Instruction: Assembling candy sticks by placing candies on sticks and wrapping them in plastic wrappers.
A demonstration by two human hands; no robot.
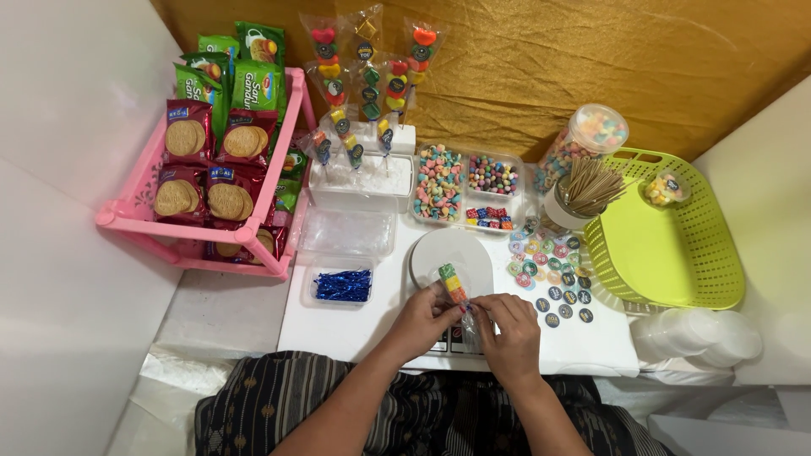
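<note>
Near the front edge of the white table [355,333], I hold a wrapped candy skewer [454,285] between both hands, just above a small kitchen scale [452,253]. My left hand [420,323] pinches the clear wrap from the side while the fingers of my right hand [509,331] press together on its lower end, so the stack of green, yellow and orange pieces stays upright and the loose plastic gathers at the stick. Everything sits within reach: a tub of blue twist ties [342,285] to my left, a divided tray of coloured sweets [465,187] ahead, a cup of wooden sticks [587,187] and round stickers [549,274] to my right. Finished skewers [365,72] stand in a white block further back, out of the way. A pink rack [270,245] holds biscuit packets, a lime-green basket [676,245] lies nearly bare. Gold cloth [591,59] covers the wall, with white panels on either side.
</note>
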